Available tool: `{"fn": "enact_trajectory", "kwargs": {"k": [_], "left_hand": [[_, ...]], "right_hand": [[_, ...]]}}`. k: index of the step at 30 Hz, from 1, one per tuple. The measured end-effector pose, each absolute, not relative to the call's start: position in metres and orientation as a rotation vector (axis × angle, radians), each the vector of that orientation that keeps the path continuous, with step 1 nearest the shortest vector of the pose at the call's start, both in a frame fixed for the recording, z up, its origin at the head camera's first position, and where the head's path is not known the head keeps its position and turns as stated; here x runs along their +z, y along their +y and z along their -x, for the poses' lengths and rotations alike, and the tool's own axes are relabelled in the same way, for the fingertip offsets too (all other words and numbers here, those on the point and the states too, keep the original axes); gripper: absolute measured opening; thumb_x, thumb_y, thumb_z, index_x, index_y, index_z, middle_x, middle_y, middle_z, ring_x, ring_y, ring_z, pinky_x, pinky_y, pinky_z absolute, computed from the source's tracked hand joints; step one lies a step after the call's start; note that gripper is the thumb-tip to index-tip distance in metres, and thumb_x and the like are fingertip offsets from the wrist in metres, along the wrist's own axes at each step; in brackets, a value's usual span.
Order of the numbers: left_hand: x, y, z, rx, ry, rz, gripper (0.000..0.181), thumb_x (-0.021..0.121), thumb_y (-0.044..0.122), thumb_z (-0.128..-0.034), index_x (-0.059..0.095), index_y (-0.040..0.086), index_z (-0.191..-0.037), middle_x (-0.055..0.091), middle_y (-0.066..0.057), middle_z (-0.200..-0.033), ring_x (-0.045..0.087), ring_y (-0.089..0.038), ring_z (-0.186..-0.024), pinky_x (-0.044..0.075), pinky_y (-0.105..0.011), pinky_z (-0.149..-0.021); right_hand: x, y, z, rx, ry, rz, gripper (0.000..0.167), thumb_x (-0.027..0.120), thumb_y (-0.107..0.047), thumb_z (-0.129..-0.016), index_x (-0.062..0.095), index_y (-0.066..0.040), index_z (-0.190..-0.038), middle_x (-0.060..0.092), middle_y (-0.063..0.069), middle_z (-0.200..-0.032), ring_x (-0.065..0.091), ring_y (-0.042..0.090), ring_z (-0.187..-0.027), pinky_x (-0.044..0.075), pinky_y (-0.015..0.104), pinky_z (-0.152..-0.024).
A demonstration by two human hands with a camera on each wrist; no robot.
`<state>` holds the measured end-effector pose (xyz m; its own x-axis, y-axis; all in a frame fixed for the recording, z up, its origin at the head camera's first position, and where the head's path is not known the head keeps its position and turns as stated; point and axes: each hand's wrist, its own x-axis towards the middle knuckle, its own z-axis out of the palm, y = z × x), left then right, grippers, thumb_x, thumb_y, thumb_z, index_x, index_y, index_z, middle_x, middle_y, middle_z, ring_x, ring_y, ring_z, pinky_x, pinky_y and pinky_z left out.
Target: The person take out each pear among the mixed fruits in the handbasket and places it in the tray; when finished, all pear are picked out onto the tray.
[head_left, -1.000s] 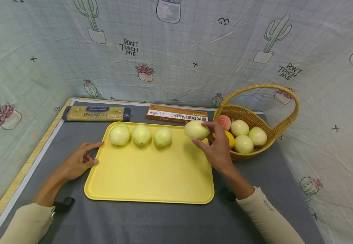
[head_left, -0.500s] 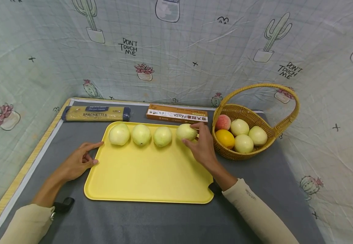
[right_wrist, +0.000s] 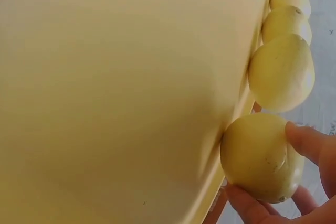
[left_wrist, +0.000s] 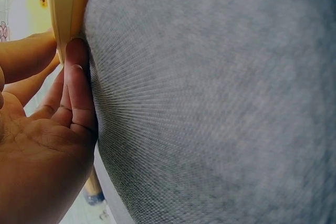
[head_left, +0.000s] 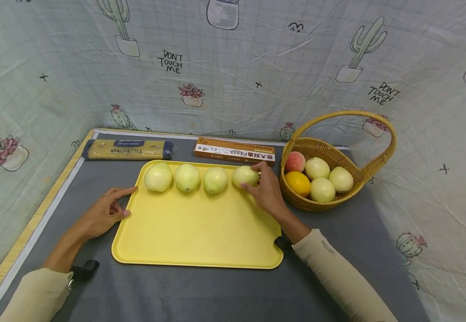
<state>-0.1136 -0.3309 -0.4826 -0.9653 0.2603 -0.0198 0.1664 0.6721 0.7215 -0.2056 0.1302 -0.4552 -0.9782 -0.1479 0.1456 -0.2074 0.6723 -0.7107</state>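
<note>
My right hand (head_left: pixel 266 190) pinches a small pale green melon (head_left: pixel 244 175) between thumb and fingers, at the far right part of the yellow tray (head_left: pixel 196 223). Close up in the right wrist view, the same melon (right_wrist: pixel 257 156) has fingers on its near side. To its left are three similar melons in a row: one in the middle (head_left: pixel 215 180), one further left (head_left: pixel 186 177) and one in the corner (head_left: pixel 158 176). My left hand (head_left: pixel 103 212) touches the tray's left edge with index finger and thumb. In the left wrist view, fingertips meet the tray's rim (left_wrist: pixel 68 3).
A wicker basket (head_left: pixel 363 172) with a tall handle stands right of the tray. It holds a peach (head_left: pixel 295 161), an orange (head_left: pixel 297 184) and several pale melons (head_left: pixel 322 190). Behind the tray lie a spaghetti packet (head_left: pixel 128 150) and a pasta box (head_left: pixel 234 150).
My right hand has carried the melon left and slightly down, from near the basket to the end of the row on the tray. The left hand has stayed still.
</note>
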Motion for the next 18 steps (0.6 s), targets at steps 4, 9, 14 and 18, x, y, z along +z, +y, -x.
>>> {"fn": "enact_trajectory", "kwargs": {"k": [4,9,14,18], "left_hand": [[-0.483,-0.331,0.113,1.177,2.757,-0.350,0.067,0.072,0.004,-0.1004,0.043,0.001,-0.161,0.047,-0.028,-0.139,0.051,-0.009,-0.073,0.043,-0.026,-0.065],[-0.484,-0.332,0.114,1.185,2.754,-0.354,0.067,0.071,0.004,-0.1009,0.043,0.001,-0.161,0.045,-0.029,-0.141,0.051,-0.010,-0.074,0.043,-0.026,-0.065],[-0.486,-0.333,0.114,1.194,2.760,-0.373,0.067,0.072,0.004,-0.1004,0.043,0.001,-0.161,0.045,-0.029,-0.142,0.051,-0.009,-0.072,0.042,-0.026,-0.064],[-0.487,-0.333,0.114,1.189,2.770,-0.386,0.066,0.072,0.004,-0.1004,0.044,0.000,-0.160,0.046,-0.029,-0.141,0.051,-0.008,-0.072,0.042,-0.026,-0.063]], "right_hand": [[-0.454,0.132,0.205,1.196,-2.847,-0.256,0.059,0.087,-0.023,-0.092,0.050,-0.010,-0.137,0.064,0.017,-0.129,0.060,0.032,-0.102,0.051,0.045,-0.088],[-0.451,0.136,0.204,1.167,-2.902,-0.223,0.062,0.087,-0.025,-0.092,0.049,-0.010,-0.137,0.065,0.021,-0.136,0.066,0.034,-0.105,0.054,0.047,-0.088],[-0.449,0.140,0.202,1.125,-2.911,-0.227,0.065,0.089,-0.026,-0.089,0.049,-0.009,-0.137,0.068,0.024,-0.134,0.068,0.037,-0.107,0.055,0.049,-0.089],[-0.448,0.142,0.199,1.100,-2.899,-0.242,0.065,0.090,-0.027,-0.088,0.049,-0.009,-0.136,0.068,0.022,-0.126,0.065,0.036,-0.102,0.053,0.047,-0.085]]}}
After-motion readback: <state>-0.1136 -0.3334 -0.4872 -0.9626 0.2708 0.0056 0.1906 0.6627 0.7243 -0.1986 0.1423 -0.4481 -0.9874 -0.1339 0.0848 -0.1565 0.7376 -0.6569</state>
